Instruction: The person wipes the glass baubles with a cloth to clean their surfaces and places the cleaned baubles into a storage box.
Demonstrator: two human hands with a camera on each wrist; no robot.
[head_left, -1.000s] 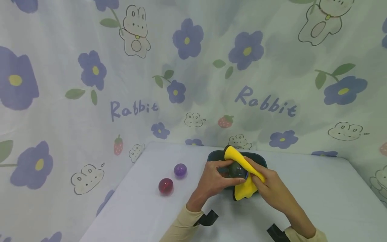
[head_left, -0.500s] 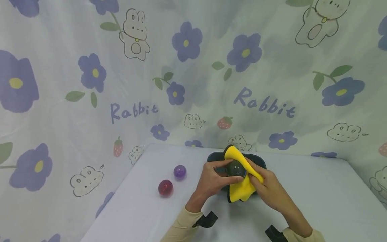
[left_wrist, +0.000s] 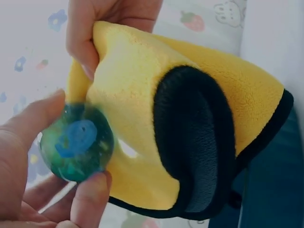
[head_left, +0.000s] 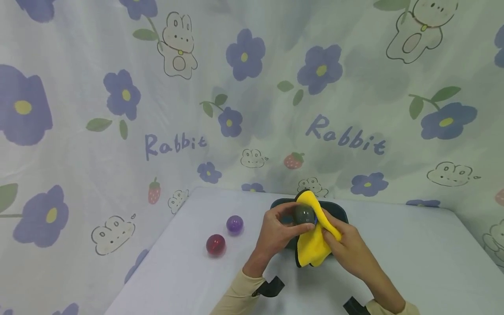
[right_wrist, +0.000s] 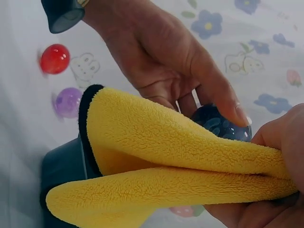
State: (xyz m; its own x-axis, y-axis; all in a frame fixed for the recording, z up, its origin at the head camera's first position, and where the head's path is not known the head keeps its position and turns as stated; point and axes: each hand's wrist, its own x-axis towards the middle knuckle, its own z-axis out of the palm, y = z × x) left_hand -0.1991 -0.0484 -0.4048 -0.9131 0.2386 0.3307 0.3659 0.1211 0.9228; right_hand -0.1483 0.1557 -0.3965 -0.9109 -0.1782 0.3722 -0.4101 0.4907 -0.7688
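Note:
A see-through dark green ball [head_left: 304,214] is pinched between the thumb and fingers of my left hand [head_left: 275,229]. A blue mark shows on the ball in the left wrist view. My right hand [head_left: 350,247] grips a yellow cloth [head_left: 315,247] with black edging and a grey-blue underside. The cloth lies against the ball's right side and hangs below it. Behind and beneath the hands stands a dark teal container [head_left: 337,211], its inside mostly hidden by the cloth and hands.
To the left on the white table [head_left: 413,253] lie a purple ball [head_left: 234,225] and a red ball [head_left: 215,245]. A curtain [head_left: 267,118] printed with flowers and rabbits rises behind the table. Each wrist wears a black mount.
The ball has risen slightly and moved a little left in my left hand. My right hand and the cloth have shifted slightly left, and the cloth's hanging part reaches lower. The loose balls stay put.

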